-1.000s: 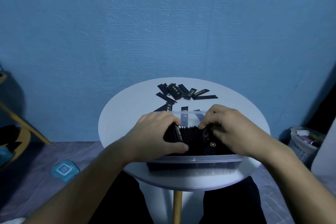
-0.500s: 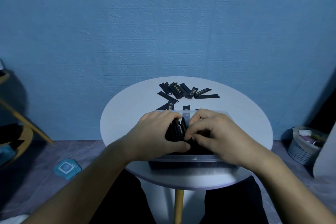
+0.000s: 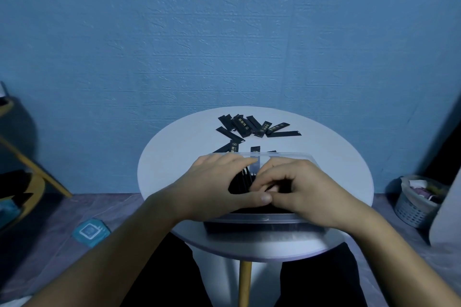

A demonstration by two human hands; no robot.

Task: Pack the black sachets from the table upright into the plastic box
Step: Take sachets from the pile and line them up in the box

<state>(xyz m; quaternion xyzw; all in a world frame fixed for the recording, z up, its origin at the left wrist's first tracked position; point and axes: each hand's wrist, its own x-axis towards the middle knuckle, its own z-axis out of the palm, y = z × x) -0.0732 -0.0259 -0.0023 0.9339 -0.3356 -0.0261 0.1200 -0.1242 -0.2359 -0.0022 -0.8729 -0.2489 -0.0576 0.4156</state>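
Head view: both hands were down inside the clear rectangular plastic box (image 3: pixel 262 220) at the near edge of the round white tabletop (image 3: pixel 174 169). Left hand (image 3: pixel 217 187) and right hand (image 3: pixel 299 187) pressed together, thumbs touching, fingers curled on the upright row of black sachets (image 3: pixel 240 183). Loose black sachets (image 3: pixel 252 126) lay scattered beyond the box.

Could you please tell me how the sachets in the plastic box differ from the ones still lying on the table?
The sachets in the plastic box stand upright, pressed together between both hands; the loose sachets lie flat, scattered and overlapping on the table behind the box. Both are black.
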